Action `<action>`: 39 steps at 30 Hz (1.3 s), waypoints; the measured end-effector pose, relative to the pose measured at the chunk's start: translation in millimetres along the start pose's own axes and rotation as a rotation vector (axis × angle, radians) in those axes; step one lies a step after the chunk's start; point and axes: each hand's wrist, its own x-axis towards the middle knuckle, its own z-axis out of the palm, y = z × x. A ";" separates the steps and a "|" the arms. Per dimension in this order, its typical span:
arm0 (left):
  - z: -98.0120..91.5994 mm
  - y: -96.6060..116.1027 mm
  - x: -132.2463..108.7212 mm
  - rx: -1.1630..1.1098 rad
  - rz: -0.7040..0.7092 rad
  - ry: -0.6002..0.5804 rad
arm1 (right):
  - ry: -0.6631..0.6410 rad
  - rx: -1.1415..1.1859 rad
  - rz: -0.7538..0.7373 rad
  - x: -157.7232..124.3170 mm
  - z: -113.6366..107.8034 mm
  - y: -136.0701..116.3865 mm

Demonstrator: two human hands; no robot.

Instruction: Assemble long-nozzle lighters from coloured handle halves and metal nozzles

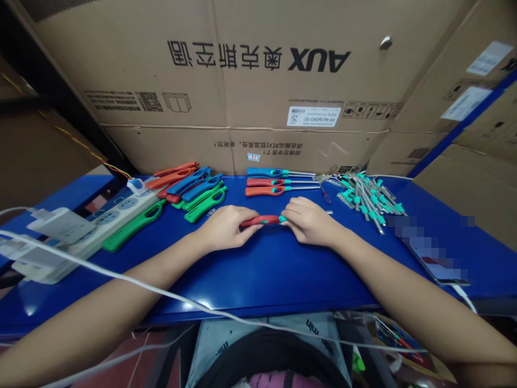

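Observation:
In the head view, my left hand [226, 229] is closed around the rear of a red lighter handle [258, 221] above the blue table. My right hand [309, 222] pinches a teal-collared lighter nozzle [282, 219] at the handle's front end; a bit of its metal tube shows beyond the hand. My fingers hide how far the two parts fit together. Behind my hands lie three whole long-nosed lighters: a blue one [264, 172], a red one [264, 182] and an orange one [260, 191]. Loose handles [197, 186] are piled left, nozzles [369, 196] right.
A white power strip [109, 215] with plugged-in chargers stands at the left, a green handle [131, 229] beside it. A phone [438, 256] lies at the right. One white cable [169, 295] crosses in front of me. A large cardboard box [250, 91] backs the table.

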 end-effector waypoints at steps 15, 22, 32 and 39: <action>0.7 13.9 -2.8 0.034 -0.060 0.023 | 0.079 -0.029 -0.030 -1.1 -1.5 -5.0; -1.9 11.4 -1.4 0.087 -0.045 -0.001 | 0.033 0.036 0.007 -0.5 -0.7 -3.3; -6.8 6.1 0.4 0.190 -0.050 0.020 | -0.019 0.337 0.146 -0.1 3.0 13.5; 1.4 1.7 1.6 0.163 -0.002 -0.084 | -0.314 0.208 0.315 -4.4 -8.8 21.6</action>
